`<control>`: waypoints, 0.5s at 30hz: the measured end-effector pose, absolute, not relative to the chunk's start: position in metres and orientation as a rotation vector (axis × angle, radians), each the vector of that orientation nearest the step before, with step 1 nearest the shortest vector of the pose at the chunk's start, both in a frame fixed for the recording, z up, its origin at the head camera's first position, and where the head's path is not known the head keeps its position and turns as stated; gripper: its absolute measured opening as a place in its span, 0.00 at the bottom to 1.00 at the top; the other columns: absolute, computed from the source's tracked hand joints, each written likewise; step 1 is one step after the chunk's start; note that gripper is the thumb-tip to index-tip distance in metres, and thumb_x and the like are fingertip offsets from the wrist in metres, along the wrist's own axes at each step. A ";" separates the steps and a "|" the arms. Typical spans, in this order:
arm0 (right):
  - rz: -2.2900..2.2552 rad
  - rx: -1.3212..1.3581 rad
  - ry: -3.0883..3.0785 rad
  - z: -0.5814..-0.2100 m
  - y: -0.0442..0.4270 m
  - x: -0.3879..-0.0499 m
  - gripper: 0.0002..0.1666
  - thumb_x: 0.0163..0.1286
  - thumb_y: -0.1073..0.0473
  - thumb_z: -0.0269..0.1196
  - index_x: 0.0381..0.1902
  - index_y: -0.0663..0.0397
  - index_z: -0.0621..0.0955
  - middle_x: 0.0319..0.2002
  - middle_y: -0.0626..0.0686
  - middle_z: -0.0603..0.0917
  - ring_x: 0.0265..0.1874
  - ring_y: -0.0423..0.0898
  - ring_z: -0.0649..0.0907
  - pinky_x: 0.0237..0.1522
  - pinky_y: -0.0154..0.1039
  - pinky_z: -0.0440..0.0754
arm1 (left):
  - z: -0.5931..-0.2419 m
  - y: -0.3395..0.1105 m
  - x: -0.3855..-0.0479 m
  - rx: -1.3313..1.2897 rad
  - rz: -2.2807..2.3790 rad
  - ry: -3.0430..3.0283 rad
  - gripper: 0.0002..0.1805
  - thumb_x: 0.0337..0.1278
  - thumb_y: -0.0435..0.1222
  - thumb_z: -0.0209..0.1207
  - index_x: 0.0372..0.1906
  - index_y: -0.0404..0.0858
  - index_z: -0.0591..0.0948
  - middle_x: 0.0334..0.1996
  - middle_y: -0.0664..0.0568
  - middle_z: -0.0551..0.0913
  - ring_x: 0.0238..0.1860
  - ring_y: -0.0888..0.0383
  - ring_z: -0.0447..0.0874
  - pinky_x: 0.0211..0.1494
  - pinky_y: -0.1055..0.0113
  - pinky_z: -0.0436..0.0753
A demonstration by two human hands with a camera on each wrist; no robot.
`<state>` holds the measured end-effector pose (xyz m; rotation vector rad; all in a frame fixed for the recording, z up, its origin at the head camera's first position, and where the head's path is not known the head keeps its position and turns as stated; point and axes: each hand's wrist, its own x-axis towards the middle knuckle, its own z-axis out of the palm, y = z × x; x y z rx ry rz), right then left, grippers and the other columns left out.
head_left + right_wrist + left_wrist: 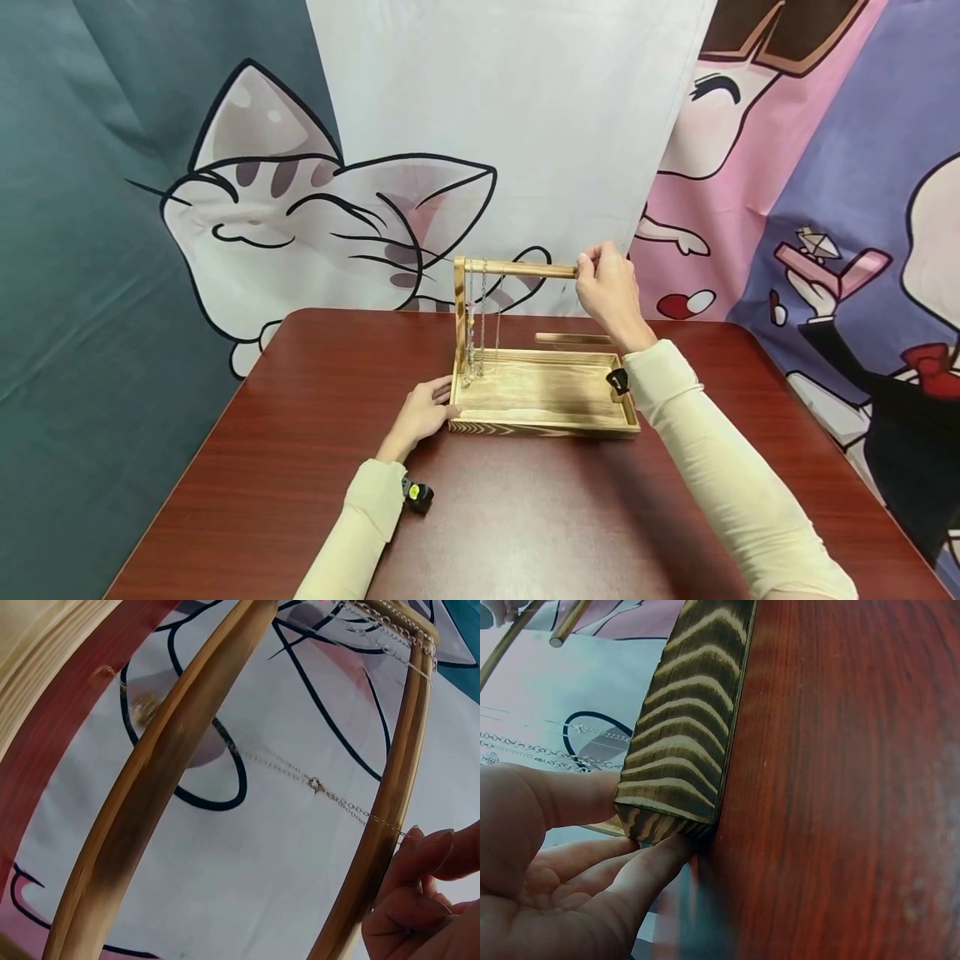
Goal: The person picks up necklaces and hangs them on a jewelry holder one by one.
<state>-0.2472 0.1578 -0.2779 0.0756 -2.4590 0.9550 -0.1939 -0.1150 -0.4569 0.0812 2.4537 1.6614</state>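
A pale wooden tray [555, 392] stands on the table, with an upright post [461, 317] at its left end and a top bar [525, 269] running right. Several thin necklaces [483, 325] hang from the bar near the post. My left hand [423, 412] grips the tray's front left corner, thumb over the rim, fingers on the outer side [592, 862]. At the bar's far right end is my right hand [609, 287]. Its fingertips [420, 855] pinch a fine chain necklace [330, 793] that passes over the bar and hangs with its clasp showing.
Behind the tray a second wooden bar [573, 338] is visible. The red-brown table [337, 500] extends on all sides. Close behind it hangs a cloth backdrop [525, 125] with cartoon figures. A small wrist camera [417, 495] sits on the left cuff.
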 end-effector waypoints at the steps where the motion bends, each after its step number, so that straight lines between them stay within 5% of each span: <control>1: 0.956 0.079 -2.458 -0.278 0.156 -0.247 0.12 0.70 0.53 0.47 0.38 0.54 0.74 0.27 0.53 0.78 0.26 0.50 0.75 0.29 0.44 0.71 | -0.457 -0.115 -0.194 0.083 1.661 2.453 0.34 0.51 0.31 0.61 0.66 0.38 0.65 0.60 0.43 0.72 0.60 0.50 0.70 0.58 0.58 0.74; 15: 0.968 0.188 -2.448 -0.277 0.127 -0.248 0.09 0.69 0.56 0.49 0.34 0.56 0.73 0.25 0.53 0.78 0.22 0.49 0.76 0.24 0.41 0.72 | -0.457 -0.116 -0.193 0.090 1.647 2.477 0.33 0.51 0.30 0.61 0.65 0.37 0.66 0.59 0.42 0.72 0.60 0.49 0.71 0.59 0.58 0.73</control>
